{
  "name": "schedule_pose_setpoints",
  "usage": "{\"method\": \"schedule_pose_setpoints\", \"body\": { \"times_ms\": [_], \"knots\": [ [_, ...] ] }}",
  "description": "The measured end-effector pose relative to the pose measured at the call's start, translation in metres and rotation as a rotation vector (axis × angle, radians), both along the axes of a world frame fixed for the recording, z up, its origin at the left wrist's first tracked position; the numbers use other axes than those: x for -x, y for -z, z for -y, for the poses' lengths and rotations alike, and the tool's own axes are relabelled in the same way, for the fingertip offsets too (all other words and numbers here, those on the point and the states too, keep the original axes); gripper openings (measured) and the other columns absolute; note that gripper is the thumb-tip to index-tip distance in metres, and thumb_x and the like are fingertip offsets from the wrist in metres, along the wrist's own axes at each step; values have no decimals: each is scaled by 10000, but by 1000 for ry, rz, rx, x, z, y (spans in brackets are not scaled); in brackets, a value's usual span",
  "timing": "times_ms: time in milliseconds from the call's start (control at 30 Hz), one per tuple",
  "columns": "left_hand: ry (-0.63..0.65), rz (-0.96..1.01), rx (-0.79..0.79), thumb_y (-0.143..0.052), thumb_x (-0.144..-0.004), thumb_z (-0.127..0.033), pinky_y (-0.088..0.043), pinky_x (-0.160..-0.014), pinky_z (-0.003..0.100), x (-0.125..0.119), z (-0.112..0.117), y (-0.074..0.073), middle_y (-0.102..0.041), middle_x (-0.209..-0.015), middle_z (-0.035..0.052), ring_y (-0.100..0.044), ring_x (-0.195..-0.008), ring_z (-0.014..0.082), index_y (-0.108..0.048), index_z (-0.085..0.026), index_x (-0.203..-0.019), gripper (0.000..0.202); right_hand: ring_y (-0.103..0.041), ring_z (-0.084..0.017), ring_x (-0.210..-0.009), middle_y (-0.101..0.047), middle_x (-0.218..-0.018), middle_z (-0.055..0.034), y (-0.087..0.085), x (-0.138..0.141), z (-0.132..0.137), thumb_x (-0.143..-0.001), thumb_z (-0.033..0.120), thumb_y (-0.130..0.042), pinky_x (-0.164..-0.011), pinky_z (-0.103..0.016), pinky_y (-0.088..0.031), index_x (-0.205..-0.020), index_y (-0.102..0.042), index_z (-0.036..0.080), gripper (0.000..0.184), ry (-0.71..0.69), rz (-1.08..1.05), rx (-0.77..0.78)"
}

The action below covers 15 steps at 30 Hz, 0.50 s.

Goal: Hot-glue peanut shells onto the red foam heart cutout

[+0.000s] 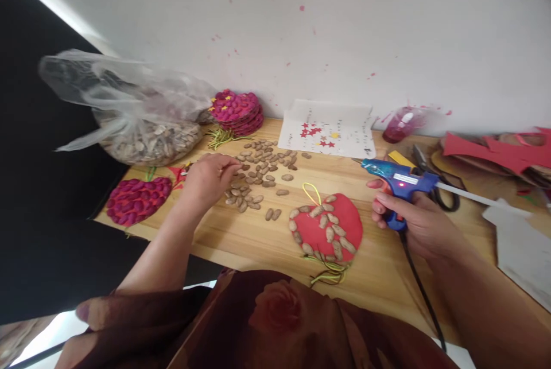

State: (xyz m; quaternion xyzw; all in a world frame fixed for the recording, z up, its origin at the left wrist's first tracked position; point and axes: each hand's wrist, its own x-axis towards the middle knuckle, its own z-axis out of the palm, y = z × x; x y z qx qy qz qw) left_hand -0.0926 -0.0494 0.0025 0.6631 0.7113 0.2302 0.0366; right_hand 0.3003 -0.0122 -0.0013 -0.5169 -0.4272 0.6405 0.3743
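Note:
My right hand is wrapped round the grip of a blue hot glue gun, its nozzle pointing left above the table. A red heart-shaped piece with a yellow loop lies just left of it, partly covered with rows of brown seeds. My left hand reaches into the loose pile of seeds, fingers pinched together; what they hold is too small to make out.
A clear plastic bag of seeds sits at the back left. Finished purple-red seed pieces lie at the left edge and stacked by the wall. A sheet with star stickers, a pink jar, scissors and red foam lie to the right.

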Motion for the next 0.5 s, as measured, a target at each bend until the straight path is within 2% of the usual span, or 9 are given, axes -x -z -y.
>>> {"method": "schedule_pose_setpoints", "body": {
  "times_ms": [33, 100, 200, 333, 400, 500],
  "knots": [
    [-9, 21, -27, -566, -907, -348, -482, -845, 338, 0, -1, 2, -778, -980, 73, -685, -936, 246, -760, -192, -972, 257, -565, -125, -573, -601, -633, 32, -1, 0, 0, -779, 333, -834, -514, -233, -450, -1003, -684, 200, 300, -15, -6, 1],
    [-37, 34, -38, -593, -880, -324, -482, -830, 329, 1, -2, 3, -778, -983, 60, -688, -918, 238, -753, -203, -1022, 245, -572, -129, -566, -599, -632, 37, 1, -2, 0, -793, 354, -819, -511, -239, -442, -1025, -671, 204, 313, -25, -17, -3],
    [-97, -21, 6, -646, -853, -380, -464, -746, 319, 0, -1, 1, -750, -840, 36, -665, -793, 225, -734, -216, -880, 189, -584, -139, -564, -597, -629, 41, 6, -5, -2, -778, 373, -826, -509, -245, -443, -1038, -667, 213, 343, -26, -23, -8],
    [-142, -85, 41, -587, -891, -518, -443, -678, 327, 0, 0, -2, -692, -720, 42, -634, -717, 227, -666, -205, -717, 366, -589, -142, -561, -601, -629, 38, 7, -5, -3, -774, 383, -829, -503, -246, -445, -1036, -672, 219, 347, -37, -21, -19],
    [-103, -36, 15, -556, -910, -461, -472, -722, 332, 2, -2, 0, -728, -800, 55, -661, -779, 234, -701, -199, -797, 319, -585, -141, -561, -603, -628, 36, 4, -3, -1, -776, 387, -828, -502, -245, -445, -1025, -676, 219, 337, -38, -18, -22],
    [-18, 81, -33, -547, -886, -306, -511, -829, 343, 4, -6, 5, -771, -978, 63, -693, -919, 239, -723, -194, -1084, 288, -561, -127, -565, -608, -637, 30, 1, -2, 0, -770, 377, -838, -513, -236, -456, -980, -688, 213, 306, -24, 3, -18]
  ]
}}
